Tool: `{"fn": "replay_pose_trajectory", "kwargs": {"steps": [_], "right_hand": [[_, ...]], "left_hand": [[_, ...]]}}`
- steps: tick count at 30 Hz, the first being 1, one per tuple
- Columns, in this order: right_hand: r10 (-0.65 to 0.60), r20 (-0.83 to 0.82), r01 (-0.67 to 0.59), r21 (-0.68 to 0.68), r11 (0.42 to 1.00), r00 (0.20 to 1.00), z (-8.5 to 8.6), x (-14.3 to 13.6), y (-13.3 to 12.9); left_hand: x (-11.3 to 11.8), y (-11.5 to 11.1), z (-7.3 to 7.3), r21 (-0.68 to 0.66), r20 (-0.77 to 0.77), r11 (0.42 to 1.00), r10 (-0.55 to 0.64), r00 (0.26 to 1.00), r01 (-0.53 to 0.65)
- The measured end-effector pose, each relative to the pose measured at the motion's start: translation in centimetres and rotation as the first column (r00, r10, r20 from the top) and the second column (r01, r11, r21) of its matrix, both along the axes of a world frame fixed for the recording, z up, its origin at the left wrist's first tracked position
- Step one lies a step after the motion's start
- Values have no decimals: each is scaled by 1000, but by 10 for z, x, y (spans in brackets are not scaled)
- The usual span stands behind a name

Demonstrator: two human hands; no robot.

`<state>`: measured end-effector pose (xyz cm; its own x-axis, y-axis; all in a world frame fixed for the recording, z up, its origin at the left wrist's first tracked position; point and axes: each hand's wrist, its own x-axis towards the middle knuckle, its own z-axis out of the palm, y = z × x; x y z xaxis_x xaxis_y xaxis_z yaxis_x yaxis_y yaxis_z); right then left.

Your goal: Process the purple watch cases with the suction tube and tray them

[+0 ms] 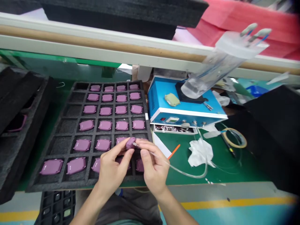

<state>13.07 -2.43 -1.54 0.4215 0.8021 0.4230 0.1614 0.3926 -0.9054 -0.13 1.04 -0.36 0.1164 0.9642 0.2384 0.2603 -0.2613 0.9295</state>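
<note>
My left hand [114,162] pinches a small purple watch case [130,143] between thumb and fingers, tilted above the black foam tray. In my right hand [153,164] is the end of a thin clear tube [185,172], and its pale tip meets or nearly meets the case's edge. From there the tube loops right and up to the front of a blue machine [187,107]. Below both hands, the foam tray [62,126] holds rows of similar purple cases [82,145], one per pocket, while several pockets on its left side are bare.
A clear cylinder [208,73] and a yellow-green case [172,99] rest on the machine. Under it, a shallow drawer [174,129] holds small parts. Crumpled tissue [201,152], an orange stick [174,151] and a tape roll [234,137] lie rightward. Stacked foam trays [42,106] stand left.
</note>
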Motion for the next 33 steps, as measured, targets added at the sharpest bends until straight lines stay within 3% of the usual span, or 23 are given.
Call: {"fn": "replay_pose_trajectory", "kwargs": {"steps": [15,33], "right_hand": [[20,-41,-19,25,1000,999,3,-1,3],[-89,107,98,-83,992,990,-9,-1,-12]], "left_hand": [[-2,2,-3,16,-19,1000,9,1000,-9],[1,-12,4,-69,52,996,-57,997,60]]}}
